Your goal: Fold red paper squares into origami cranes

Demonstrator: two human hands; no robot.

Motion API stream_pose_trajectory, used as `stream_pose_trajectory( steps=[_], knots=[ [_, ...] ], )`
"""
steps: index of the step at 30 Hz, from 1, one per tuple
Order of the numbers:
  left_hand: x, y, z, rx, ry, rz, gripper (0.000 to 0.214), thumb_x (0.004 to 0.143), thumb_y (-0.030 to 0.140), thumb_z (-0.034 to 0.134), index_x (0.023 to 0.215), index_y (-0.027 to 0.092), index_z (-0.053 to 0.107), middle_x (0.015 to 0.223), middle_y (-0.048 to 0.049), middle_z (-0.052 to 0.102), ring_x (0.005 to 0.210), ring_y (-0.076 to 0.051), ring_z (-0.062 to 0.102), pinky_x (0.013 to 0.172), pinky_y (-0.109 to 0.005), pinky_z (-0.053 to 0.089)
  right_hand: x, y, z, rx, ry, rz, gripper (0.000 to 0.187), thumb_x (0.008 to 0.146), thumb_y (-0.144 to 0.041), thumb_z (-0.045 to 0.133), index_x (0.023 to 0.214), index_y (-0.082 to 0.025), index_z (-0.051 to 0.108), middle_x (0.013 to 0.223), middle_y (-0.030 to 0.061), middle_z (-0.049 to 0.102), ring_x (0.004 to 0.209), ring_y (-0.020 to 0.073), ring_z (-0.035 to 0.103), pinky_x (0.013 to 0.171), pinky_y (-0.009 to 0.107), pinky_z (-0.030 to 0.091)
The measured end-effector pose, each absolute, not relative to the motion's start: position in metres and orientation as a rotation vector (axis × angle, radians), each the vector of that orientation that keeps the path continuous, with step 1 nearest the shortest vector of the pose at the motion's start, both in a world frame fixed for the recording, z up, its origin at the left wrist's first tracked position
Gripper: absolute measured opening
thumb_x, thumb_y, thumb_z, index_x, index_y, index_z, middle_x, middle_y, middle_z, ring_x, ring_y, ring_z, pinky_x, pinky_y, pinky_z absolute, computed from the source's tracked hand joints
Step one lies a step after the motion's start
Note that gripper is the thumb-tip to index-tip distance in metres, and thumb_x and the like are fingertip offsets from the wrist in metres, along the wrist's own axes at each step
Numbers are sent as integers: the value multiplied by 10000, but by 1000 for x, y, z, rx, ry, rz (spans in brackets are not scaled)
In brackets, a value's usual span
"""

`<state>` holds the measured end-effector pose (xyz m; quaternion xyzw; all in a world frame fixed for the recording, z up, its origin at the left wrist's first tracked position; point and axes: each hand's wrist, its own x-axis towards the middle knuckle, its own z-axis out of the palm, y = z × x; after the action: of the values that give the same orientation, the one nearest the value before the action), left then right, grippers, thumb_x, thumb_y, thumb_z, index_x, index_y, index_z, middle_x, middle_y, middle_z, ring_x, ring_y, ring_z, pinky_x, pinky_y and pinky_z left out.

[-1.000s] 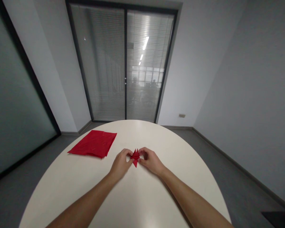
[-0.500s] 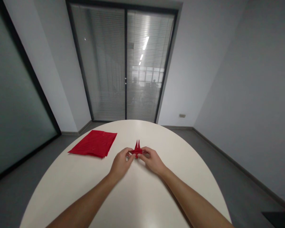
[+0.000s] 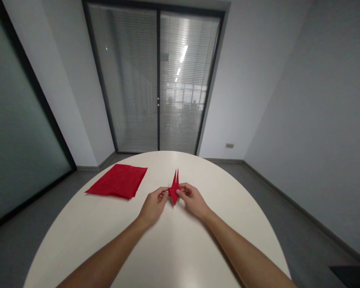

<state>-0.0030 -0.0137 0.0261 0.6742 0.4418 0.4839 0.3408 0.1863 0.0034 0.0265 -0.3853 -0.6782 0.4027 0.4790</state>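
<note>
A small piece of folded red paper [image 3: 174, 193] is between my two hands, near the middle of the round white table [image 3: 156, 256]. Two narrow points stick out from its far end, and one broader point faces me. My left hand [image 3: 153, 204] pinches its left edge between thumb and fingers. On the other side, my right hand [image 3: 193, 200] grips the right edge, its thumb lying over the front face. The fingertips behind the paper are partly hidden.
A stack of red paper sheets [image 3: 118, 181] lies at the table's far left, near the edge. Beyond the table are a glass door with blinds [image 3: 183, 120] and pale walls. A dark object [image 3: 351, 276] shows at the lower right.
The folded paper has tilted so that more of its front face and its near point show. My right thumb has moved up onto it. Both hands still hold it.
</note>
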Motion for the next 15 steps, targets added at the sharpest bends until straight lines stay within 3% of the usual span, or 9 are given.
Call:
stream_pose_trajectory(
  steps=[4, 10, 15],
  knots=[
    [-3, -14, 25, 1750, 1189, 1272, 299, 853, 311, 590, 1103, 163, 663, 821, -44, 736, 708, -168, 669, 673, -276, 524, 188, 8, 21, -941, -1643, 1008, 354, 881, -472, 656, 1039, -159, 704, 849, 53, 731, 763, 184, 647, 766, 329, 501],
    [-1, -13, 24, 1622, 1165, 1286, 388, 813, 286, 609, 1181, 164, 595, 938, -72, 754, 791, -173, 702, 697, -277, 550, 187, 8, 20, -941, -1649, 1029, 341, 878, -451, 654, 1051, -165, 723, 909, 65, 755, 785, 193, 666, 783, 338, 516],
    [-3, -10, 23, 1603, 1181, 1312, 299, 785, 302, 630, 1053, 171, 646, 972, -82, 743, 805, -185, 700, 710, -296, 566, 186, 6, 23, -977, -1676, 1041, 322, 864, -437, 667, 1035, -174, 738, 891, 59, 760, 731, 188, 658, 751, 338, 527]
  ],
)
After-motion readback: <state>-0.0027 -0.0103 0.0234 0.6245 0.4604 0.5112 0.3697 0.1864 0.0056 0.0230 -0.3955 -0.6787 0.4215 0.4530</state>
